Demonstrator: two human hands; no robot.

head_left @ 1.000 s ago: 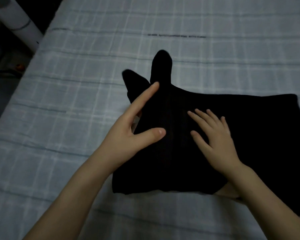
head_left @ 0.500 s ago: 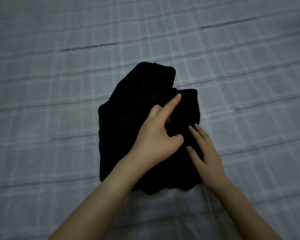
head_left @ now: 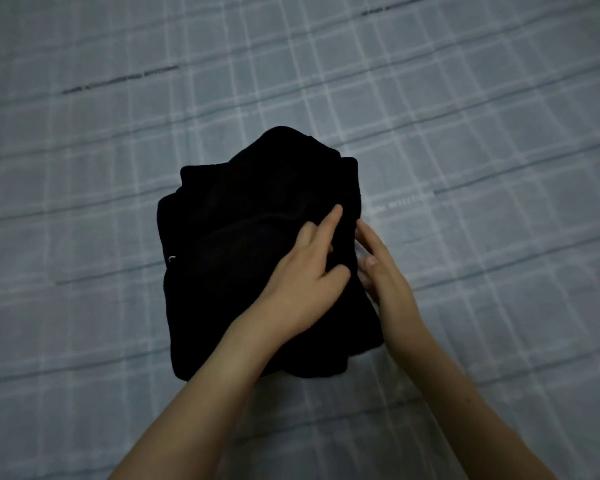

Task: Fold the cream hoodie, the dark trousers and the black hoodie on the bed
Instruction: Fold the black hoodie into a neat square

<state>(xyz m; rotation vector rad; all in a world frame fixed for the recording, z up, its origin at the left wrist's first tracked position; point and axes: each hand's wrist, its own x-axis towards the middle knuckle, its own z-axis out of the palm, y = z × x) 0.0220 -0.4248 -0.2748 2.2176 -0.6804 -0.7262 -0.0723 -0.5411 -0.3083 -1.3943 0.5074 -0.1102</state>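
Garment: I see 1 black garment (head_left: 257, 251) bunched into a thick, rounded, roughly square bundle on the bed; too dark for me to tell hoodie from trousers. It sits at frame centre.
Fabric: matte, soft-looking, with shallow curved creases across the top; a tiny pale mark shows at its 9 o'clock edge.
Left hand (head_left: 309, 282): lies on top of the bundle toward its 3 o'clock side, index finger stretched toward 1 o'clock, other fingers curled into the cloth. I cannot tell whether it pinches a fold or only presses.
Right hand (head_left: 383, 271): at the bundle's 3 o'clock edge, fingers straight and together, flat against the side of the cloth, gripping nothing that I can see.
Bed sheet (head_left: 482, 150): grey-blue woven cotton look with a pale plaid grid and a few dark stitched dashes; lightly rippled.
Edges: the bundle's 12 o'clock edge is humped, its 6 o'clock edge lumpy and partly hidden by my forearms.
Room: bare sheet surrounds the bundle from every clock direction.
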